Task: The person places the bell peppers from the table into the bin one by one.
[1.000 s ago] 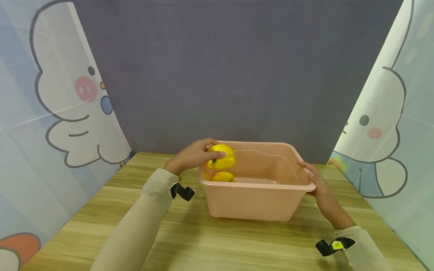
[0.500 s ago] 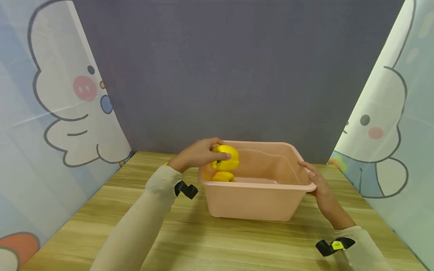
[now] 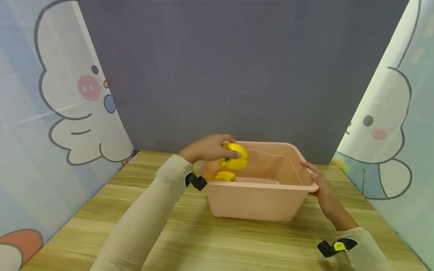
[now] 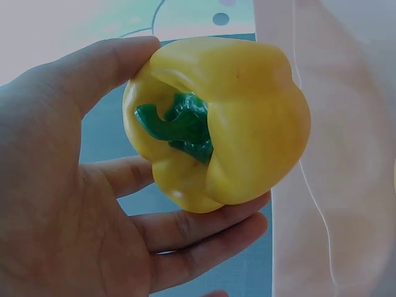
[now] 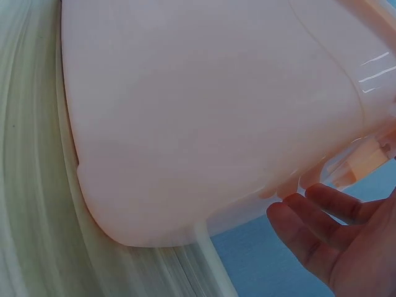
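My left hand (image 3: 213, 147) holds a yellow bell pepper (image 3: 241, 162) over the left part of a pink plastic basin (image 3: 254, 199). In the left wrist view the pepper (image 4: 253, 124) sits between thumb and fingers, its green stem turned toward the palm. A second yellow bell pepper (image 3: 225, 176) lies inside the basin at its left end, partly hidden by the front wall. My right hand (image 3: 320, 184) grips the basin's right rim. In the right wrist view its fingers (image 5: 309, 238) are at the outside of the basin wall (image 5: 204, 124).
The basin stands on a wood-grain table (image 3: 190, 241). A dark grey panel (image 3: 244, 71) rises behind it. Cartoon-printed curtains (image 3: 81, 131) flank the table on the left and right.
My left hand has moved right with the bell pepper, farther in over the basin. A yellow bit seen behind the left wrist earlier is now hidden. The right hand keeps its grip.
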Action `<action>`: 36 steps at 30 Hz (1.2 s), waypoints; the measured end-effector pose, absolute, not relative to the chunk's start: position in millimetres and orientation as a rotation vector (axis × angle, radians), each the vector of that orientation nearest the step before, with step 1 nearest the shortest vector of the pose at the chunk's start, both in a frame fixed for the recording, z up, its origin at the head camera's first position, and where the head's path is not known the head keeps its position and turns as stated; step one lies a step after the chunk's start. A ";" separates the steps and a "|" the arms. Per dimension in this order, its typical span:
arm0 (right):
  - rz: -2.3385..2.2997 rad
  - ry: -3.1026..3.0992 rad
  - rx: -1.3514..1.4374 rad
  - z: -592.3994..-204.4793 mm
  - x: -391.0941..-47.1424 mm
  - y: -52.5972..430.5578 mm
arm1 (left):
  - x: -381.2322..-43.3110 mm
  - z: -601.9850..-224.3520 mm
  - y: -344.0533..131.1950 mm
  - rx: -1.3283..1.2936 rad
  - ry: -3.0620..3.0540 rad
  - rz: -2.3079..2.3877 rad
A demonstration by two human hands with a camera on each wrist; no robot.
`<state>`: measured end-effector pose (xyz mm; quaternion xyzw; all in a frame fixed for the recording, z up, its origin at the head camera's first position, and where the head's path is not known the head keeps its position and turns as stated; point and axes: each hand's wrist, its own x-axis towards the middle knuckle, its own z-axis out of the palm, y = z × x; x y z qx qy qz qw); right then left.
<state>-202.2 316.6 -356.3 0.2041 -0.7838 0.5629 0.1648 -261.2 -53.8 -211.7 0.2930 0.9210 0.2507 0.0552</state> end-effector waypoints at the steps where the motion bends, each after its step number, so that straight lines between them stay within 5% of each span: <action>1: 1.604 -2.232 0.586 -356.1 -202.1 316.6 | -261.8 -210.8 -52.6 0.893 2.794 0.757; 36: 1.642 -2.194 0.612 -357.3 -203.3 313.9 | -288.7 -202.2 -21.9 0.963 2.614 0.865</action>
